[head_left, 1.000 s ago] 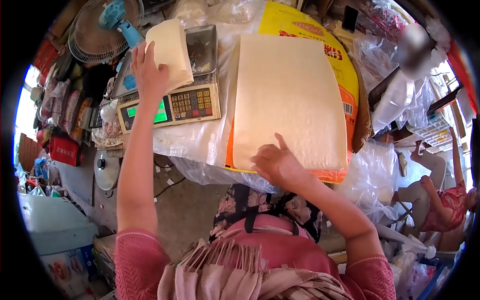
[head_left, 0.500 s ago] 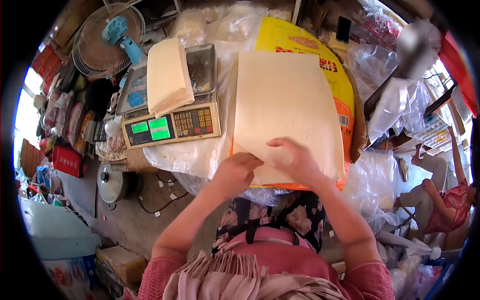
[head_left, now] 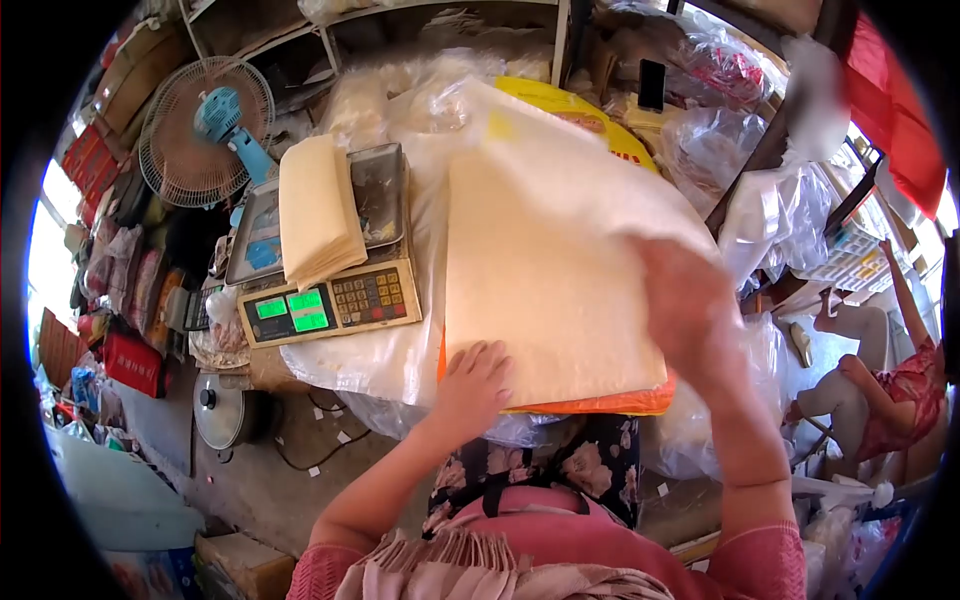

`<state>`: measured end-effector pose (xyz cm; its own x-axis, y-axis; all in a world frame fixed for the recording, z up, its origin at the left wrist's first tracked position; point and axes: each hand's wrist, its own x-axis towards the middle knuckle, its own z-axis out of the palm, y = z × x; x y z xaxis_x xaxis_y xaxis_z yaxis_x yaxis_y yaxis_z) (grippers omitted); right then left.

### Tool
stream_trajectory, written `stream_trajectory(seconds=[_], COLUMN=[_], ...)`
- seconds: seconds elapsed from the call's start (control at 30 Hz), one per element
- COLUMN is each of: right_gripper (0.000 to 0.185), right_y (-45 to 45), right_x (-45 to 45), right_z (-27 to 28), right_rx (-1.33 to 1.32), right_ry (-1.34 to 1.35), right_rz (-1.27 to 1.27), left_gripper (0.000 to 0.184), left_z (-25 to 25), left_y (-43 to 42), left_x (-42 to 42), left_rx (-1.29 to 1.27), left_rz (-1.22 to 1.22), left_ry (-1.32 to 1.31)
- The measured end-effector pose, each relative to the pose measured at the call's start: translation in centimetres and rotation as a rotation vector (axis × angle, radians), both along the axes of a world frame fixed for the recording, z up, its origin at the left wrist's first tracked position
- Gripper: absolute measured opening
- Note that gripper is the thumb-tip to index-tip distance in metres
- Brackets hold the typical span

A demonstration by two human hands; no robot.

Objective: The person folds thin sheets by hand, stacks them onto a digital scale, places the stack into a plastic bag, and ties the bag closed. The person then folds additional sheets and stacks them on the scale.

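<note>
A stack of large cream-coloured thin sheets (head_left: 540,320) lies on the table in front of me. My left hand (head_left: 474,385) rests flat on its near left corner, fingers extended. Above the right side of the stack is my right hand (head_left: 695,310), smeared by motion, gripping the edge of a raised cream sheet (head_left: 610,185). That sheet is pale and blurred as it swings up over the far part of the stack. Left of the stack, a folded bundle of similar sheets (head_left: 318,212) lies on the pan of a digital scale (head_left: 372,294) with lit green displays.
A yellow and orange printed sack (head_left: 560,100) lies under the stack. A blue fan (head_left: 218,115) stands behind the scale, and a phone (head_left: 651,85) is propped at the back. Clear plastic bags (head_left: 780,215) hang at right. Another person (head_left: 895,400) sits at far right. A lidded pot (head_left: 225,412) stands on the floor.
The right hand has moved right and up, lifting a sheet off the stack. My left hand has come off the lifted corner area and now lies flat. The view has tilted slightly upward.
</note>
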<state>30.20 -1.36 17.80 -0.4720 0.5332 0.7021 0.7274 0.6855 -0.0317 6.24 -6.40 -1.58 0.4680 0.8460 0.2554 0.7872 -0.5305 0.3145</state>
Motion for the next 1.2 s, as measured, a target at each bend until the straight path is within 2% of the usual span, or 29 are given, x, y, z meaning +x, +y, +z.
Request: stream_trajectory(seconds=[0.03, 0.07, 0.1, 0.2, 0.23, 0.27, 0.3, 0.33, 0.37, 0.4, 0.47, 0.5, 0.57, 0.6, 0.63, 0.67, 0.73, 0.77, 0.83, 0.87, 0.9, 0.93, 1.0, 1.1, 1.2], right_gripper=[0.031, 0.030, 0.029, 0.025, 0.026, 0.027, 0.029, 0.029, 0.029, 0.030, 0.029, 0.029, 0.029, 0.029, 0.026, 0.022, 0.021, 0.020, 0.024, 0.025, 0.044, 0.049, 0.059, 0.061, 0.052], right_y=[-0.7, -0.8, -1.6, -3.8, -4.3, -4.6, -4.5, -3.6, -2.6, -1.7, -0.2, 0.2, 1.4, 1.7, 2.7, 3.4, 5.0, 5.8, 6.2, 6.4, 6.6, 6.1, 4.8, 4.0, 3.4], right_x=[-0.3, -0.4, -0.5, 0.1, 0.5, 1.1, 1.9, 3.4, 5.4, 7.6, 11.9, 13.7, 16.0, 14.2, 12.8, 11.7, 9.9, 9.2, 8.4, 8.3, 8.4, 7.7, 6.1, 4.2, 2.7], right_z=[-1.3, -3.8, -5.7, -8.9, -9.4, -9.7, -8.4, -8.5, -8.9, -9.0, -8.2, -10.4, -16.4, -14.9, -14.6, -14.7, -17.8, -19.0, -19.4, -19.7, -20.1, -18.6, -15.5, -15.5, -20.3], right_rx=[-0.100, -0.025, -0.101, -0.435, -0.571, -0.709, -0.876, -0.927, -0.976, -1.024, -1.173, -1.169, -1.151, -1.131, -1.139, -1.141, -1.101, -1.073, -0.931, -0.861, -0.874, -0.883, -0.896, -0.376, -0.423], right_ry=[-0.109, -0.120, -0.193, -0.204, -0.159, -0.115, 0.041, 0.144, 0.248, 0.352, 0.304, 0.380, 0.533, 0.450, 0.415, 0.378, 0.675, 0.824, 0.679, 0.602, 0.549, 0.486, 0.355, 0.153, -0.175], right_rz=[0.030, 0.147, 0.150, 0.266, 0.323, 0.381, 0.477, 0.486, 0.494, 0.501, 0.197, 0.201, 0.210, 0.166, -0.044, -0.253, -0.203, -0.175, -0.321, -0.392, -0.418, -0.482, -0.608, -0.407, -0.321], left_gripper=[0.047, 0.046, 0.046, 0.080, 0.067, 0.059, 0.052, 0.045, 0.023, 0.020, 0.015, 0.010, 0.013, 0.015, 0.019, 0.022, 0.030, 0.037, 0.051, 0.056, 0.061, 0.066, 0.069, 0.069, 0.062], left_z=[0.5, 1.5, 2.2, 1.8, 2.3, 1.2, -0.6, -0.3, 0.1, 0.8, 1.4, -0.3, 1.2, 1.8, 0.9, 0.6, 0.8, 1.1, 1.7, 1.7, 1.7, 1.6, 1.5, 1.0, 0.0], left_y=[0.3, 0.6, 1.1, 3.2, 3.7, 4.0, 4.8, 5.2, 4.6, 4.3, 3.9, 4.5, 5.2, 5.5, 6.2, 6.9, 8.1, 8.3, 8.5, 8.5, 8.5, 8.4, 7.5, 7.2, 7.7], left_x=[-0.1, -0.3, -0.5, -1.4, -1.5, -2.5, -4.4, -4.7, -4.5, -4.5, -5.3, -5.9, -5.3, -5.1, -5.2, -4.9, -3.9, -3.3, -1.9, -1.3, -0.7, -0.2, 0.4, 0.5, -0.7], left_rx=[-0.156, -0.311, -0.468, 0.205, 0.317, 0.230, 0.146, 0.065, -0.006, -0.115, -0.335, -0.258, -0.382, -0.444, -0.422, -0.379, -0.290, -0.094, 0.286, 0.171, 0.056, -0.059, -0.057, -0.023, 0.058], left_rz=[0.098, 0.198, 0.298, 0.261, 0.191, 0.073, -0.044, -0.160, -0.052, 0.071, 0.320, 0.245, 0.379, 0.446, 0.418, 0.486, 0.617, 0.585, 0.508, 0.402, 0.294, 0.184, 0.170, 0.146, 0.058], left_ry=[-0.136, -0.272, -0.407, -0.437, -0.348, -0.338, -0.328, -0.317, -0.432, -0.461, -0.512, -0.703, -0.758, -0.784, -0.848, -0.804, -0.707, -0.565, -0.279, -0.156, -0.034, 0.087, 0.136, 0.166, 0.143])
